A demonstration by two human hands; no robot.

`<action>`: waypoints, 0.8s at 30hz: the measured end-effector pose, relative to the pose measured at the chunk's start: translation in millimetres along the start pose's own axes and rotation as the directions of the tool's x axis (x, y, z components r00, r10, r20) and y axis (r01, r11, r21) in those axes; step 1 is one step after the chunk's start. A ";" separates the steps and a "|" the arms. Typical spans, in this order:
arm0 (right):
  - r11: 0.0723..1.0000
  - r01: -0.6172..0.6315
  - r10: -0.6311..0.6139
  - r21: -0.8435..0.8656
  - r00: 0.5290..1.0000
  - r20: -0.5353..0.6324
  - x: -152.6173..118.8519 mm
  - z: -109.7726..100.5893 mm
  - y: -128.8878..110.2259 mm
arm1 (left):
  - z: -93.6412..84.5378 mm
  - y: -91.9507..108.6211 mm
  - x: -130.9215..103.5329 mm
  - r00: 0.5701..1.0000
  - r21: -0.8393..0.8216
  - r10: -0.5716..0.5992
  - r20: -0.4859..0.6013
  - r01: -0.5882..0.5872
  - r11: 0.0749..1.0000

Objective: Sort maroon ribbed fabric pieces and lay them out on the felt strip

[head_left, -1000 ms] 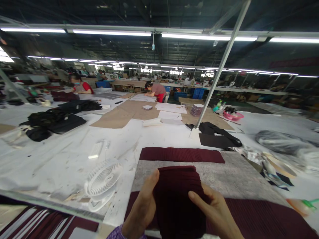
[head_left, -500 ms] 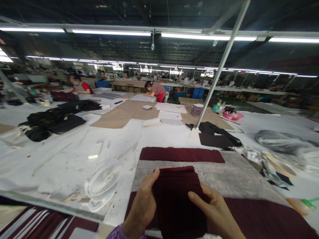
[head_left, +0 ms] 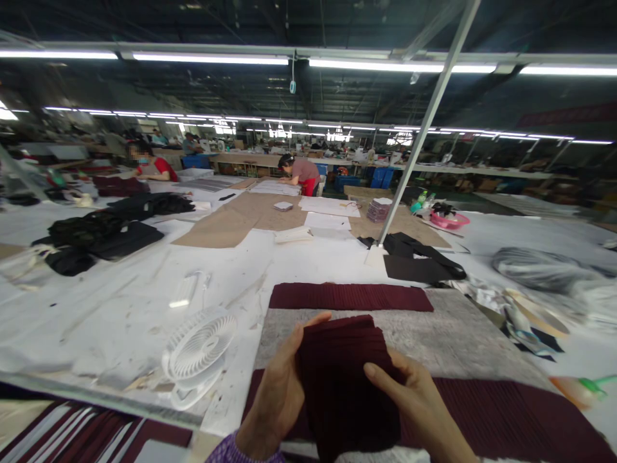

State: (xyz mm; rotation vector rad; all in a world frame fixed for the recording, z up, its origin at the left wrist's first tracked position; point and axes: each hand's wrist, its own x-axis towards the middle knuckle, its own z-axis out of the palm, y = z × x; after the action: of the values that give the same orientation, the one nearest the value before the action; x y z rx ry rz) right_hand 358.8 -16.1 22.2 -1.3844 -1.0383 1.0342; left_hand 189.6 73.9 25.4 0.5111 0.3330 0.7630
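Observation:
A stack of dark maroon fabric pieces (head_left: pixel 344 386) is held up between both hands in front of me. My left hand (head_left: pixel 279 379) grips its left edge, thumb along the top corner. On the right edge my right hand (head_left: pixel 409 395) is closed, with its thumb on the near face and the fingers behind, partly hidden. Below and behind the stack lies a grey board (head_left: pixel 463 341). Along its far side runs a row of overlapped maroon pieces (head_left: pixel 351 297), and along its near side a longer row of maroon pieces (head_left: pixel 506 415).
A white fan (head_left: pixel 200 350) stands left of the board. A metal pole (head_left: pixel 424 128) rises beyond it, near black fabric (head_left: pixel 424 263). An orange bottle (head_left: pixel 578 391) is at the right. Farther off are a pink basin (head_left: pixel 450 220) and a person leaning over the table (head_left: pixel 301 172).
The stack has tilted slightly in my hands, and its top edge looks a little more fanned. My left fingertips show more above the corner. The view has shifted slightly.

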 end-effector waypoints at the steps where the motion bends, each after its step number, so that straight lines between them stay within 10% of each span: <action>1: 1.000 -0.004 0.004 0.021 1.000 -0.007 0.1 -0.6 -0.4 | -1.5 -1.5 -0.6 0.999 0.037 0.020 0.038 -0.021 0.999; 7: 0.992 -0.021 0.024 0.122 0.999 -0.023 2.8 -2.2 -3.4 | -7.8 -15.3 3.2 0.993 0.376 0.088 0.079 -0.111 0.920; 14: 0.959 0.035 0.034 0.282 0.972 -0.234 7.7 -9.5 13.7 | -9.1 -24.1 11.7 0.992 0.398 0.130 -0.003 -0.118 0.910; 24: 0.935 -0.083 0.137 0.346 0.981 -0.134 11.8 -38.2 42.9 | -9.3 -55.0 26.8 0.991 0.474 0.131 -0.034 -0.100 0.875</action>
State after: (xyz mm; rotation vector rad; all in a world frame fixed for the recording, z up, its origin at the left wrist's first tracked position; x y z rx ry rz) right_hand 400.5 -16.0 -18.9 -1.2266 -0.6364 1.1091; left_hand 234.7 62.7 -15.4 0.9768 0.5596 0.8171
